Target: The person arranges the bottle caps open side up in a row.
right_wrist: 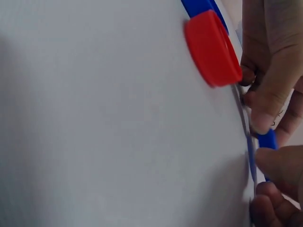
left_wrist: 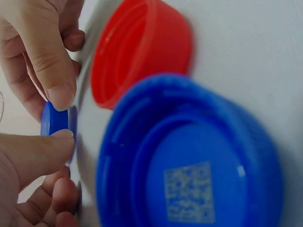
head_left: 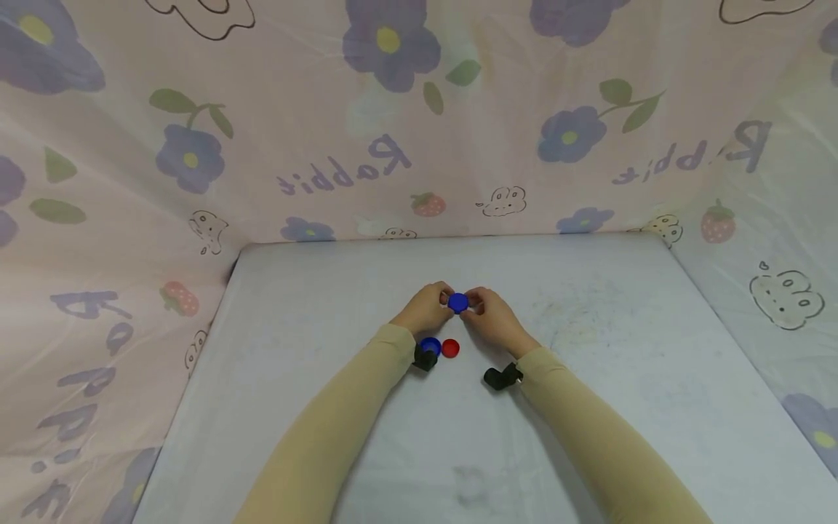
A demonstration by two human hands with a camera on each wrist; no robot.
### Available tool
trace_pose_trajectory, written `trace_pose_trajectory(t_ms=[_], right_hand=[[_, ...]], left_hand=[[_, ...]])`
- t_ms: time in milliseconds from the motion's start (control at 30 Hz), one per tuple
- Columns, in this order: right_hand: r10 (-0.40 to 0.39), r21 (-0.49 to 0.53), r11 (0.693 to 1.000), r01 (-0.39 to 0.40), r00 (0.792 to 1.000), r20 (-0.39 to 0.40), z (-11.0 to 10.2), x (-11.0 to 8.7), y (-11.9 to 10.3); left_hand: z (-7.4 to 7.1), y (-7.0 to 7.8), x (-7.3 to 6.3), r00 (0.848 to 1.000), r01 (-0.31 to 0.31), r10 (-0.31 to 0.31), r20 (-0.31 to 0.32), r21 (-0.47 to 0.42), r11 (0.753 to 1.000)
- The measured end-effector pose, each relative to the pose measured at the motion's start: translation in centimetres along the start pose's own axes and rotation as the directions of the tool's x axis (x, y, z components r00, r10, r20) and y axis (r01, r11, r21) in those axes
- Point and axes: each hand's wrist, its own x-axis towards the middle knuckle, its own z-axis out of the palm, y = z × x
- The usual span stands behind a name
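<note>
Both hands meet over the white table at a small blue bottle cap (head_left: 458,303), its flat top facing up in the head view. My left hand (head_left: 424,309) pinches its left side with thumb and fingers, while my right hand (head_left: 492,319) pinches the right side. In the left wrist view, the thumbs come close together at the cap's near edge. Nearer me lie a red cap (head_left: 450,348) and a second blue cap (head_left: 430,343), side by side with their hollow sides up. A printed square code (left_wrist: 189,193) shows inside that blue cap.
Black wrist cameras (head_left: 426,357) hang by both sleeves; the left one overlaps the second blue cap in the head view. The white table (head_left: 589,422) is bordered at the back and sides by a pink patterned curtain (head_left: 458,153).
</note>
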Motion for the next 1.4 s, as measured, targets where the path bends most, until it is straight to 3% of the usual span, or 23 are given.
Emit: trace_pose_trajectory(t_ms=[233,500,900,1400], right_hand=[[-0.005,0.053,0.999,0.006,1.0,-0.016,0.0,-0.4,-0.8],[-0.05,0.091,0.995,0.052,0.999,-0.021,0.1,-1.0,-2.3],[-0.059,0.117,0.991,0.061,0.998,-0.026,0.5,-1.7,-2.7],[-0.06,0.087,0.994,0.061,0.998,-0.021,0.4,-1.9,-2.9]], left_hand=[[-1.1,0.2,-0.9,0.998,-0.06,0.059,-0.019,-0.029,0.998],[-2.8,0.5,-2.7,0.999,-0.041,0.04,-0.026,-0.044,0.998],[-2.9,-0.3,-4.3,1.0,-0.029,0.028,-0.01,-0.087,0.996],[-3.0,-0.5,-4.6,0.997,-0.055,0.05,-0.059,-0.081,0.995]])
